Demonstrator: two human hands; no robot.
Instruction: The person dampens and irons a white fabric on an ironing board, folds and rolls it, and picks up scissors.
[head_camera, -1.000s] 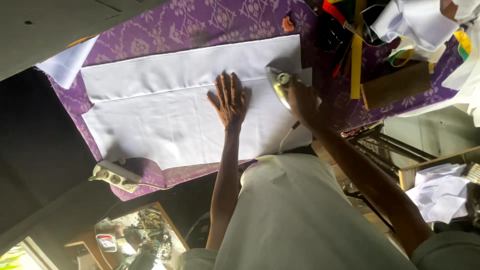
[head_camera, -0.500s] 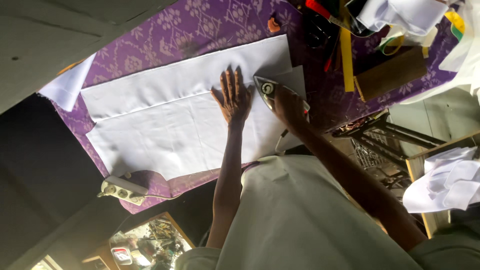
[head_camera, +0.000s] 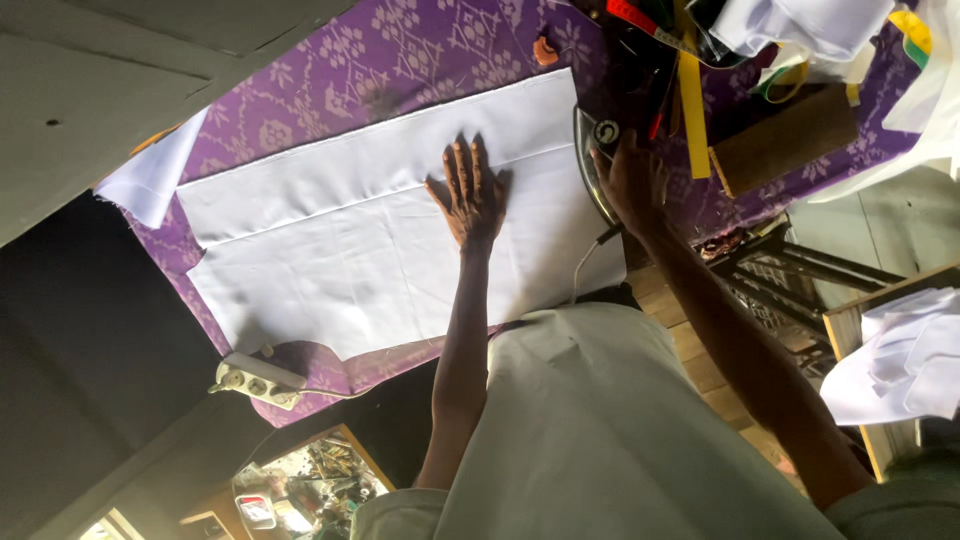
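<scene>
Bright daylight on the white cloth (head_camera: 400, 240); left side dim, slightly blurred.

The scene is viewed from a single head-worn camera, aimed steeply down over the person's chest at the purple-covered table (head_camera: 400, 60); its near edge is seen close below.

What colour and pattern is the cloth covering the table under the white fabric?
Purple table cover with a pale repeating floral motif, clearest in the head view.

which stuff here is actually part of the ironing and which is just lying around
In use:
left hand flat on the white cloth
right hand on the iron
purple patterned cover

Lying about:
power strip
yellow tape
wooden block
folded white fabric
</scene>
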